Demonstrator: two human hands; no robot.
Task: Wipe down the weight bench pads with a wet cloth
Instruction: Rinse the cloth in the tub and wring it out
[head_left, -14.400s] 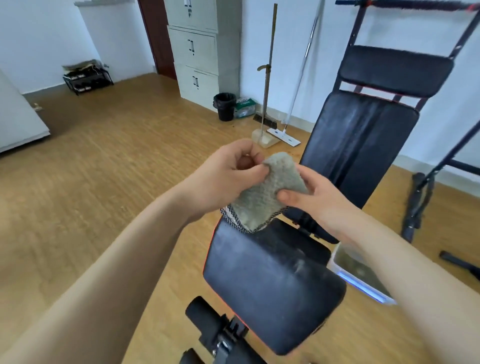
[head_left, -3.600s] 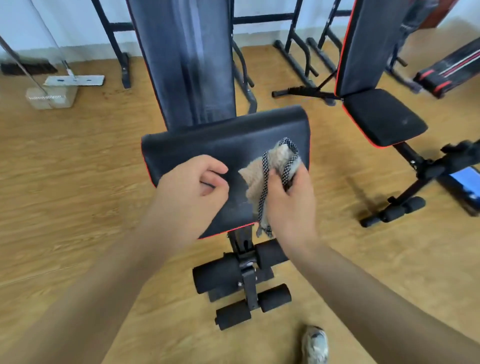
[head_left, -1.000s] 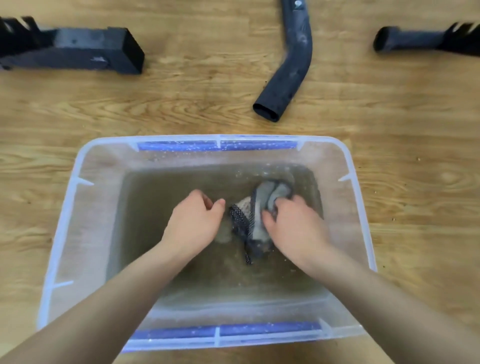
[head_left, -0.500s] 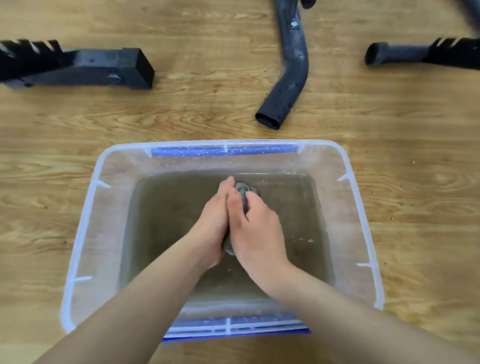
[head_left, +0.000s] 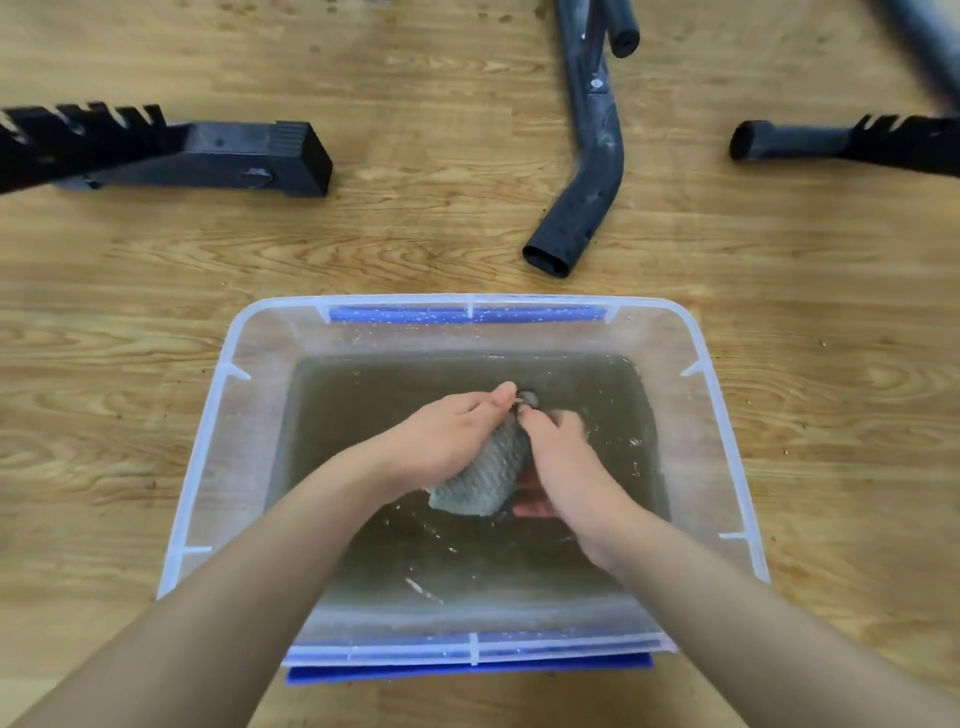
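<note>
A grey, wet cloth (head_left: 483, 475) is bunched between my two hands inside a clear plastic tub (head_left: 208, 447) with blue handles. Murky brownish water fills the tub's bottom. My left hand (head_left: 447, 436) wraps the cloth from the left, fingers curled over its top. My right hand (head_left: 558, 457) grips it from the right, with fingers under the cloth's lower end. The bench pads are out of view.
The tub sits on a wooden floor. Beyond it lie black bench frame parts: a square foot (head_left: 249, 158) at the left, a bent tube leg (head_left: 587, 171) at the centre, another tube (head_left: 810, 143) at the right.
Over the last second my hands closed together on the cloth in the water; the cloth now shows between them as a bunched roll, lifted slightly from the tub's bottom.
</note>
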